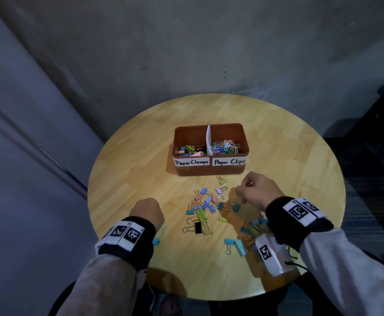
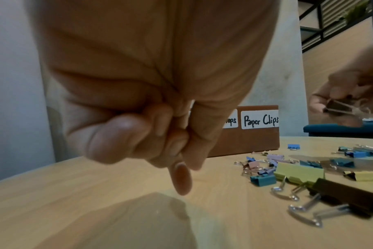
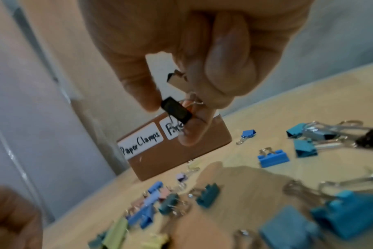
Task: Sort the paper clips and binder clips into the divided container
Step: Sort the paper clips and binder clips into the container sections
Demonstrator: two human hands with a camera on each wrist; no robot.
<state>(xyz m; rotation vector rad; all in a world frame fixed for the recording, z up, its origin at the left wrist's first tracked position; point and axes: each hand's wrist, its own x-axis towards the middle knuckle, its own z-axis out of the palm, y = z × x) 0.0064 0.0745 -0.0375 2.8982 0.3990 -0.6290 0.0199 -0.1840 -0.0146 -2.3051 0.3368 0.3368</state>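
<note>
A brown divided container (image 1: 209, 171) stands mid-table, labelled "Paper Clamps" on the left and "Paper Clips" on the right. Binder clips (image 1: 190, 149) lie in its left half, coloured paper clips (image 1: 226, 147) in its right. My right hand (image 1: 243, 188) hovers just in front of the container. It pinches a small black binder clip (image 3: 177, 112), and a second tan clip (image 3: 177, 80) is tucked under its fingers. My left hand (image 1: 146, 213) is curled into a fist left of the loose binder clip pile (image 1: 206, 208); nothing shows in it.
The round wooden table (image 1: 129, 156) ends close to my wrists. More blue binder clips (image 1: 239, 246) lie by my right wrist, next to a white tagged device (image 1: 269, 254). A large black clip (image 2: 347, 195) and a green one (image 2: 298, 172) sit in the pile. Grey walls stand behind.
</note>
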